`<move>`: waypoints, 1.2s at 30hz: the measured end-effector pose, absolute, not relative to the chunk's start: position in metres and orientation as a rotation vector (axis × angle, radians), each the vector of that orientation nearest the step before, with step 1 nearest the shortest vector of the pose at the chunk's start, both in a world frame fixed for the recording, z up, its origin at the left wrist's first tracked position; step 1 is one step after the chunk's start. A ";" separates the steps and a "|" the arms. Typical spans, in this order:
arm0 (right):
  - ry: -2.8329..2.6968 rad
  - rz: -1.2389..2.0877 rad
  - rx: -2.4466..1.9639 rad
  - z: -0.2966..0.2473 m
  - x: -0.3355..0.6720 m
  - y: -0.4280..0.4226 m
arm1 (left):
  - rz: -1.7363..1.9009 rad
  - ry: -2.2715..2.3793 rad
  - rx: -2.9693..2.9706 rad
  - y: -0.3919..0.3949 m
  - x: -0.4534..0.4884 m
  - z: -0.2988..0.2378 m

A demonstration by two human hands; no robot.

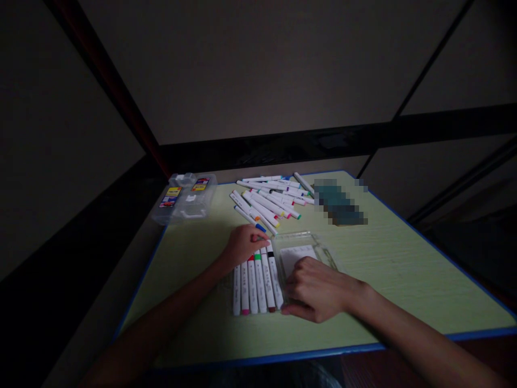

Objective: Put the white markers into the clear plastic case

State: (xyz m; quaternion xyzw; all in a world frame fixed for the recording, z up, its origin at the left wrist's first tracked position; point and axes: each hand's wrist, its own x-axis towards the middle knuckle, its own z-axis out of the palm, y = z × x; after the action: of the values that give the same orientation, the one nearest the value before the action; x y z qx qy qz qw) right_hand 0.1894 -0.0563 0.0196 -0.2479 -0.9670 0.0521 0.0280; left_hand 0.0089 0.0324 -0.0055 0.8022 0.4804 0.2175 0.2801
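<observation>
A row of several white markers (253,285) lies side by side in one half of an open clear plastic case (293,234). The fingers of my left hand (242,245) close around the far ends of the row, at the black-banded marker (274,275). Curled over the middle of the case is my right hand (317,291), its thumb near the lower end of that same marker. Whatever lies inside its fingers is hidden. A white paper insert (297,256) shows in the case's other half. Just beyond my left hand is a blue-tipped marker (249,219).
Loose white markers (270,202) with coloured ends form a pile at the far side of the table (194,328). Clear plastic cases (188,202) with labels stand at the far left. A pixelated dark item (339,202) lies at right. A wall rises behind.
</observation>
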 end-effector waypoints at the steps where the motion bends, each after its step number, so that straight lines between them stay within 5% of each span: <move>1: -2.981 0.165 -0.767 0.019 0.190 -0.056 | 0.584 1.288 2.145 0.032 0.009 -0.005; 7: -2.961 0.337 -0.801 0.026 0.191 -0.055 | 0.606 1.268 2.100 0.033 0.008 -0.001; 20: -2.686 1.433 -0.673 0.049 0.219 -0.042 | 0.574 1.278 2.156 0.028 0.005 0.003; 36: -2.826 1.455 -0.586 0.043 0.217 -0.041 | 0.447 1.222 2.248 0.023 0.007 0.007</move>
State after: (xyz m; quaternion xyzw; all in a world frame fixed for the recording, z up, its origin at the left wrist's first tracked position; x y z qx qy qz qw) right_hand 0.2165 -0.0413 0.0434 -0.1810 -0.8735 0.4497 -0.0453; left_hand 0.0073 0.0234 0.0072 0.8337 0.4531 0.1656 0.2686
